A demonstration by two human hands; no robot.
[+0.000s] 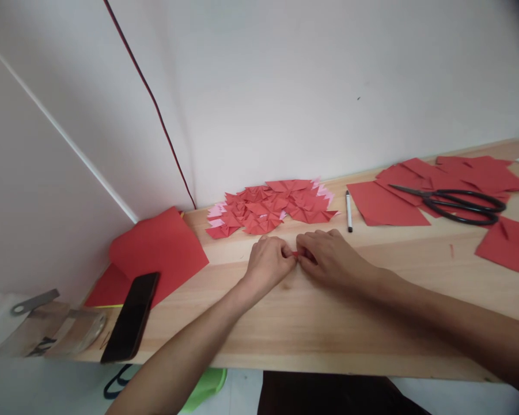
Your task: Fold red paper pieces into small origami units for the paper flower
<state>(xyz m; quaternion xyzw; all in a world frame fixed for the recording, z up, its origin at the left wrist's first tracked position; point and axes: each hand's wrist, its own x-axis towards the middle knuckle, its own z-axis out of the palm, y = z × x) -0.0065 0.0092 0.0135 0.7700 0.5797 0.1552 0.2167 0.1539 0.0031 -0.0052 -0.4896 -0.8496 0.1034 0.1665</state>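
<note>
Over the middle of the wooden table, my left hand (268,257) and my right hand (326,256) meet, fingers closed. Between their fingertips shows a small piece of red paper (295,254), pinched from both sides; most of it is hidden by the fingers, so its shape cannot be made out. Just beyond my hands lies a pile of folded red paper pieces (265,207) with some pink ones at its edges. A pen (349,212) with a white barrel and dark end rests on the table past my right hand.
Black-handled scissors (462,203) lie on red paper squares (386,204) at the right. On the left are large red sheets (159,248), a dark phone (132,317) partly over them, and a clear plastic bottle (64,331). A wall (285,86) closes off the back.
</note>
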